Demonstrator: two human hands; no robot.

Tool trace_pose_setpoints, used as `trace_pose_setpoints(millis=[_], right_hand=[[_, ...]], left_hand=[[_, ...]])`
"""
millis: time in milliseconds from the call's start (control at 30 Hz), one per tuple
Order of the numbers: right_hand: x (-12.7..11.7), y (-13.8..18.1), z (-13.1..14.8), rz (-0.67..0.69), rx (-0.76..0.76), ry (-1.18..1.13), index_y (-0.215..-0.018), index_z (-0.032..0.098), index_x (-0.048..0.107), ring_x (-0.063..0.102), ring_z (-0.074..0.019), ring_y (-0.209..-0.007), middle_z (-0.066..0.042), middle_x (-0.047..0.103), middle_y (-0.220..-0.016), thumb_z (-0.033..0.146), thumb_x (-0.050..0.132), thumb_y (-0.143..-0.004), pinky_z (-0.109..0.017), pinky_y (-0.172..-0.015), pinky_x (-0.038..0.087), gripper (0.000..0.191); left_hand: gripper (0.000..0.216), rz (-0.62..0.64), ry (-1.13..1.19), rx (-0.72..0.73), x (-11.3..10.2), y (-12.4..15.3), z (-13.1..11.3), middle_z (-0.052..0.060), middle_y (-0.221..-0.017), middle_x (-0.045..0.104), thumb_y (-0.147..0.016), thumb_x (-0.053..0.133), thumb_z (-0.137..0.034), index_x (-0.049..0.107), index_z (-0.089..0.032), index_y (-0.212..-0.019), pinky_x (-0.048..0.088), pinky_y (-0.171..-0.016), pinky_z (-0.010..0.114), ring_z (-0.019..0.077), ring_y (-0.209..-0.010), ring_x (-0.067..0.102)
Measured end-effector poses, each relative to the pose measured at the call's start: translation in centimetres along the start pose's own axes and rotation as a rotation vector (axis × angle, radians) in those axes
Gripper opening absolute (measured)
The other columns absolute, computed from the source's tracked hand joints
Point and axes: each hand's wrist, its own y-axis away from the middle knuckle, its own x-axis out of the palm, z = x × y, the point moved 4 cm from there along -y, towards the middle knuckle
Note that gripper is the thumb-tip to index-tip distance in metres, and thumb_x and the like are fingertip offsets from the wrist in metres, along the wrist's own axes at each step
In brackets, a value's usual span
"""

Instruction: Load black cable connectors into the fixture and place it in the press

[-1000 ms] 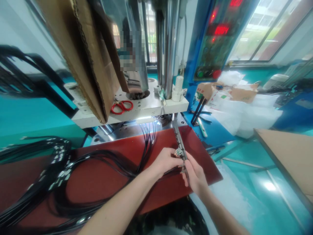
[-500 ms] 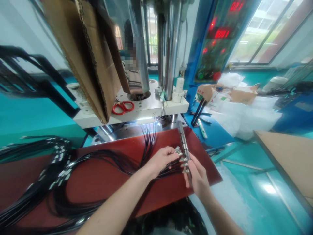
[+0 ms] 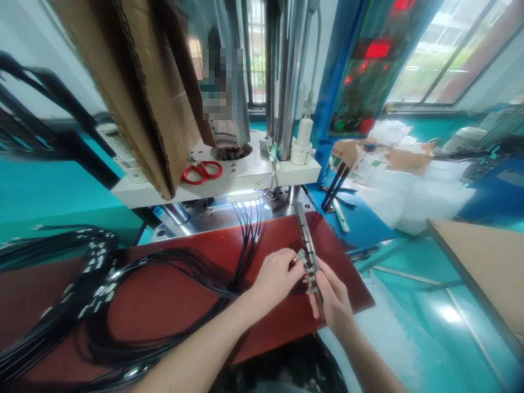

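A long metal fixture bar (image 3: 305, 234) lies on the red work surface (image 3: 172, 295), running from the press toward me. My right hand (image 3: 333, 297) grips the bar's near end. My left hand (image 3: 276, 275) is closed in a pinch on a small metal connector (image 3: 300, 256) at the end of a black cable, held against the bar. Several more connectors sit along the bar beside my fingers. Black cables (image 3: 196, 270) trail left from them across the red surface.
A press (image 3: 282, 76) with steel columns stands behind, its white plate (image 3: 245, 177) carrying red scissors (image 3: 202, 172). Cardboard (image 3: 135, 93) leans at upper left. A bundle of black cables (image 3: 61, 305) lies at left. A blue control panel (image 3: 360, 71) and plastic bags (image 3: 409, 191) are at right.
The view shifted slightly. My left hand moved a little down along the bar with a connector; my right hand kept its grip on the bar's near end.
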Motion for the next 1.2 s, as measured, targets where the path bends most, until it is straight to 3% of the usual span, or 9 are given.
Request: trace_pose_setpoints(millis=[133, 233, 500, 600, 700, 767, 933, 1067, 1200], right_hand=[[0.0, 0.0, -0.1, -0.006, -0.004, 0.009, -0.125, 0.015, 0.042, 0.039, -0.0066, -0.030, 0.006, 0.049, -0.043, 0.044, 0.043, -0.085, -0.016, -0.030, 0.032, 0.049], [0.0, -0.1, -0.3, 0.001, -0.003, 0.018, -0.125, 0.016, 0.041, 0.039, -0.0063, -0.030, 0.006, 0.049, -0.044, 0.044, 0.043, -0.086, -0.016, -0.030, 0.032, 0.049], [0.3, -0.2, -0.1, 0.011, -0.051, 0.264, -0.127, 0.020, 0.041, 0.040, -0.0073, -0.032, 0.007, 0.045, -0.042, 0.044, 0.037, -0.088, -0.017, -0.033, 0.036, 0.046], [0.3, -0.1, 0.0, 0.008, -0.027, 0.217, -0.126, 0.018, 0.042, 0.040, -0.0071, -0.032, 0.007, 0.047, -0.043, 0.045, 0.038, -0.087, -0.017, -0.032, 0.035, 0.048], [0.3, 0.0, 0.2, -0.010, -0.026, 0.098, -0.125, 0.016, 0.042, 0.039, -0.0062, -0.031, 0.007, 0.048, -0.045, 0.045, 0.041, -0.086, -0.016, -0.031, 0.033, 0.049], [0.2, 0.0, 0.2, -0.019, -0.034, 0.046, -0.125, 0.015, 0.041, 0.039, -0.0059, -0.031, 0.006, 0.048, -0.045, 0.043, 0.042, -0.086, -0.016, -0.031, 0.032, 0.049], [0.0, 0.0, -0.1, 0.000, -0.047, 0.010, -0.125, 0.016, 0.041, 0.040, -0.0059, -0.031, 0.006, 0.049, -0.046, 0.040, 0.042, -0.087, -0.016, -0.031, 0.033, 0.045], [-0.2, 0.1, -0.3, 0.024, -0.040, 0.004, -0.126, 0.015, 0.040, 0.040, -0.0062, -0.030, 0.006, 0.049, -0.043, 0.042, 0.043, -0.086, -0.016, -0.031, 0.032, 0.048], [-0.2, 0.1, -0.5, 0.021, -0.004, 0.009, -0.127, 0.013, 0.040, 0.039, -0.0066, -0.029, 0.006, 0.049, -0.042, 0.046, 0.044, -0.084, -0.017, -0.030, 0.032, 0.053]], left_hand=[[0.024, 0.131, 0.263, -0.123, 0.8, -0.6, 1.0, -0.004, -0.052, 0.044, -0.071, 0.048, -0.032, 0.047, -0.016, -0.054, 0.028, -0.052, 0.022, 0.0092, -0.052, 0.038], [0.023, 0.140, 0.335, -0.135, 0.9, -0.9, 1.3, -0.004, -0.053, 0.045, -0.071, 0.048, -0.032, 0.050, -0.014, -0.056, 0.030, -0.054, 0.021, 0.0093, -0.053, 0.040], [0.026, -0.012, 0.172, -0.068, 0.6, -0.4, 0.9, -0.004, -0.054, 0.042, -0.075, 0.044, -0.030, 0.042, -0.016, -0.053, 0.030, -0.054, 0.022, 0.0095, -0.054, 0.038], [0.021, -0.040, 0.157, -0.018, 0.2, -0.5, 0.7, -0.003, -0.060, 0.046, -0.077, 0.044, -0.029, 0.046, -0.017, -0.060, 0.032, -0.057, 0.023, 0.0107, -0.058, 0.042], [0.008, -0.182, 0.206, -0.010, -0.8, -0.7, 0.8, -0.003, -0.067, 0.050, -0.076, 0.047, -0.026, 0.047, -0.019, -0.080, 0.034, -0.062, 0.023, 0.0109, -0.062, 0.046], [0.009, -0.255, 0.229, -0.024, -1.3, -0.8, 0.9, -0.004, -0.065, 0.048, -0.075, 0.048, -0.025, 0.044, -0.020, -0.081, 0.034, -0.060, 0.023, 0.0104, -0.059, 0.045], [0.012, -0.090, 0.244, -0.054, -1.0, -1.2, 0.9, -0.004, -0.059, 0.048, -0.071, 0.052, -0.028, 0.048, -0.017, -0.067, 0.032, -0.056, 0.022, 0.0097, -0.055, 0.043], [0.022, 0.047, 0.407, -0.181, -0.5, -1.4, 0.9, -0.006, -0.048, 0.039, -0.070, 0.052, -0.032, 0.045, -0.016, -0.056, 0.028, -0.050, 0.021, 0.0066, -0.046, 0.034], [0.023, 0.077, 0.515, -0.271, -0.3, -1.6, 1.0, -0.008, -0.044, 0.033, -0.069, 0.052, -0.035, 0.047, -0.016, -0.058, 0.024, -0.046, 0.020, 0.0049, -0.041, 0.027]])
